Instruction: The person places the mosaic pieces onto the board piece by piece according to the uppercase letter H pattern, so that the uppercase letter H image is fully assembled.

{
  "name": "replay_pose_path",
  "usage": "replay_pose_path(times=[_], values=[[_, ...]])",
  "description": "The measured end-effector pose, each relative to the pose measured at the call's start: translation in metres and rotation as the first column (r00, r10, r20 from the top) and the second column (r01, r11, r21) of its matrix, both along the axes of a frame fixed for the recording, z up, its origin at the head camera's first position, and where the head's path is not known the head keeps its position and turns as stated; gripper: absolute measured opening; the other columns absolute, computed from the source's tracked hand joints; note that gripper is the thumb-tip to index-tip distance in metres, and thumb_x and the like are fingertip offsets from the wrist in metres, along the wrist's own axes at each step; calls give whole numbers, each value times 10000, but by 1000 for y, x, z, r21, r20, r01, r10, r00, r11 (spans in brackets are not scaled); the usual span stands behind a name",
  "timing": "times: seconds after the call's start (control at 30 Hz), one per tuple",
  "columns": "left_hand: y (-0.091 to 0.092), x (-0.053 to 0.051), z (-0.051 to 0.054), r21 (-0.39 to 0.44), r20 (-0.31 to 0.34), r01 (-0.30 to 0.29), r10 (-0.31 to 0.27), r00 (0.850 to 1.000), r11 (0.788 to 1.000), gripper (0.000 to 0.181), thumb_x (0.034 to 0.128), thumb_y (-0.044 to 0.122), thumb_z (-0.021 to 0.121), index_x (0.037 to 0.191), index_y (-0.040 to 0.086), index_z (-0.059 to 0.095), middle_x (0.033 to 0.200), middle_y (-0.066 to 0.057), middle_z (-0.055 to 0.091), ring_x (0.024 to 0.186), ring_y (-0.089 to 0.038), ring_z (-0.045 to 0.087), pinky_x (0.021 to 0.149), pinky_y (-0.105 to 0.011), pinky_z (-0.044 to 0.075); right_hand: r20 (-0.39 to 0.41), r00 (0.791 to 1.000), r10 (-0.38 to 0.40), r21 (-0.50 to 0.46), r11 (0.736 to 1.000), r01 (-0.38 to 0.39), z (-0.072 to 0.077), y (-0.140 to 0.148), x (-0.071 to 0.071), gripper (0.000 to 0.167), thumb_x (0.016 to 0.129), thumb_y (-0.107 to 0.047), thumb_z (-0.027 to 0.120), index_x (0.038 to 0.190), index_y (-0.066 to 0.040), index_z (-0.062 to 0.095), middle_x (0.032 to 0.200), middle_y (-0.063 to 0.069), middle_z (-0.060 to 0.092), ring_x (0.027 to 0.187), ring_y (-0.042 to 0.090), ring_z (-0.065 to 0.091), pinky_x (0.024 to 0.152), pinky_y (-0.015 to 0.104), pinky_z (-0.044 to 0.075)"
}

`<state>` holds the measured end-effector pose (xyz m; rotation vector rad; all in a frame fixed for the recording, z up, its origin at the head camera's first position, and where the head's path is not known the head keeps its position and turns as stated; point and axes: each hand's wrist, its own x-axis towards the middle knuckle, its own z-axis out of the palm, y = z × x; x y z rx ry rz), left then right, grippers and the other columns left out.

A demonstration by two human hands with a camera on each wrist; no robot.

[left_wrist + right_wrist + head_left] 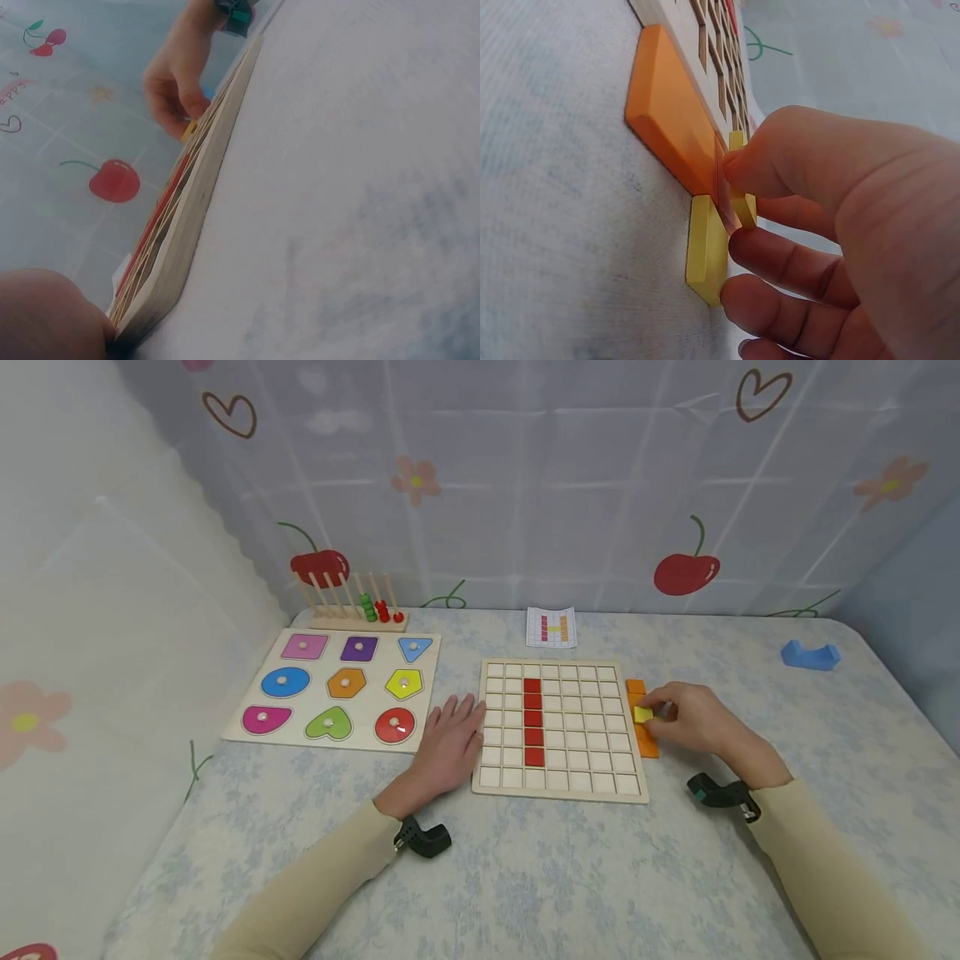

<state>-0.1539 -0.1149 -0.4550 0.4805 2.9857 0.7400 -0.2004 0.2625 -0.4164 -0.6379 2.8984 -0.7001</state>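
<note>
In the head view my right hand pinches a yellow tile above a column of orange tiles at the board's right edge. The right wrist view shows the pinched yellow tile between thumb and fingers, an orange tile beside the board, and another yellow tile under my fingertips. My left hand lies with extended fingers against the left edge of the wooden grid board. Several red tiles form one vertical line in the grid.
Left of the board lies a shape puzzle, with a peg stand behind it. A printed pattern card is behind the board. A blue curved piece rests at the back right.
</note>
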Motion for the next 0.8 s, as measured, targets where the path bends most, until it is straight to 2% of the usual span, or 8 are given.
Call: replay_pose_path(times=[0.6, 0.8], values=[[0, 1, 1, 3, -2, -2, 2, 1000, 1000, 517, 1053, 210, 457, 1545, 52, 440, 1636, -185, 367, 1563, -415, 235, 1246, -625, 172, 2, 1000, -7, -4, 1000, 7, 3, -1, -1, 298, 862, -86, 749, 1136, 30, 739, 993, 151, 698, 711, 152, 524, 602, 265, 466], [0, 1, 3, -3, 5, -4, 4, 1000, 1000, 519, 1058, 218, 448, 1551, 55, 431, 1643, -183, 355, 1566, -413, 224, 1248, -618, 168, -9, 1000, 19, -15, 1000, -19, 2, -6, -1, 293, 856, -88, 768, 1127, 22, 743, 952, 119, 692, 697, 138, 527, 595, 251, 469]])
